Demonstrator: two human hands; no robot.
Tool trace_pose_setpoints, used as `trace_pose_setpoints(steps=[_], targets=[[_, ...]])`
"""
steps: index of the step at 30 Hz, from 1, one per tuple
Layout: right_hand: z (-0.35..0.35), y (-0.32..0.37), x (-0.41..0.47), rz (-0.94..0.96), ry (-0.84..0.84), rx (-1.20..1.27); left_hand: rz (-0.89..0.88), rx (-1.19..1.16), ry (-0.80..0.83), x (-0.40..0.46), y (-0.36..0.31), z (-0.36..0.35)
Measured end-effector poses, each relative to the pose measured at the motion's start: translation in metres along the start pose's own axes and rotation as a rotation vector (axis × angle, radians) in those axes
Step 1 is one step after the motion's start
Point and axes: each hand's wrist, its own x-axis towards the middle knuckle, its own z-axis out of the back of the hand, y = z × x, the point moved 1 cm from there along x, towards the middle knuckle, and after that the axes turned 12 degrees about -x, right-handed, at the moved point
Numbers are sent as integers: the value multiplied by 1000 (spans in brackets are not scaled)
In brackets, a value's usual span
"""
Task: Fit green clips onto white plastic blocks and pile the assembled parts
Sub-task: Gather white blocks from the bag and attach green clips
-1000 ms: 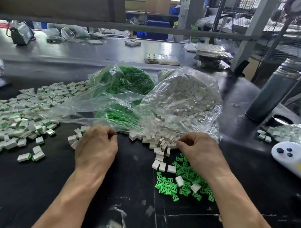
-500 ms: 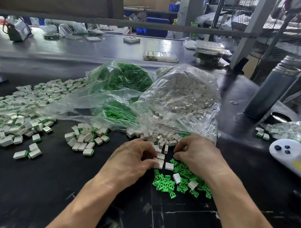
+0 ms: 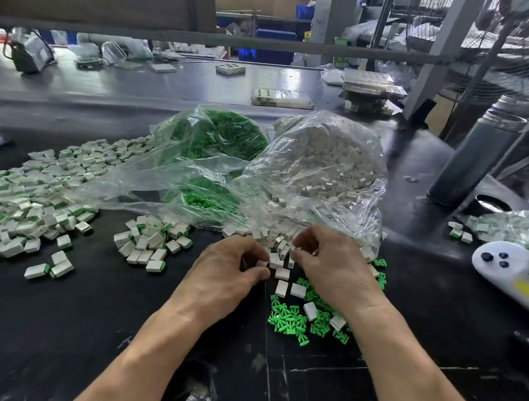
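Our left hand (image 3: 229, 270) and right hand (image 3: 328, 258), fingers curled, pinch among loose white blocks (image 3: 282, 273), green clips (image 3: 291, 319) lying just below the right.

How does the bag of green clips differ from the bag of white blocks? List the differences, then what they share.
1. The clip bag holds green parts; the block bag holds white ones.
2. The clip bag lies farther back and left; the block bag is nearer, its mouth spilling blocks by the hands.

Both are clear plastic, open, and rest on the black table.
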Motion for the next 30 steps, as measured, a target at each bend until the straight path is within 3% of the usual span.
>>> trace_pose_setpoints(steps=[6, 17, 22, 30], targets=[[-14, 2, 2, -4, -48, 302, 6, -273, -108, 1, -3, -3], [-13, 6, 1, -69, 8, 854, 23, -988, -121, 4, -6, -9], [-17, 10, 0, -57, 84, 1014, 50, -1049, -114, 2, -7, -13], [-21, 12, -2, -25, 103, 1021, 51, -1043, -109, 3, -7, -16]])
